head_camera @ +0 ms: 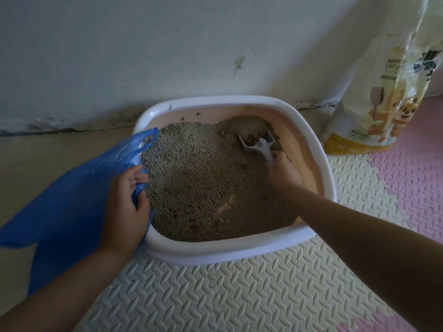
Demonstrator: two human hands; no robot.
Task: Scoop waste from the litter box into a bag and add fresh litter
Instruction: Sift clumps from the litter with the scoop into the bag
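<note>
Resting on a cream embossed foam mat (pixel 215 295) and set close against a pale wall (pixel 143 56), the litter box (pixel 239 254) is seen from above: a white rim around a pinkish inner wall. It is filled with grey-brown granular litter (pixel 203 183), which thins near the front so that a pale patch of the bottom shows through. In the far right corner a darker, damp-looking mass (pixel 242 124) is heaped against the inner wall.

A pale plastic scoop (pixel 257 143) is held in that corner by the right hand (pixel 284 172). Its handle is gripped by curled fingers (pixel 278 156), and its bowl is pushed into the darker mass, with a brownish clump lying inside it. The right forearm is stretched over the near right rim of the box.

A blue plastic bag (pixel 67 188) is held at the left edge of the box by the left hand (pixel 124 202). Its edge is pinched between the thumb and the curled fingers (pixel 140 179), and its upper corner is draped over the left rim, touching the litter. The rest of the bag is spread over the bare floor (pixel 36 152) to the left of the mat.

A tall cream and yellow sack of cat litter (pixel 374 97) is stood upright near the wall, just beside the right side of the box. To the right, pink mat tiles (pixel 412 176) are laid.
</note>
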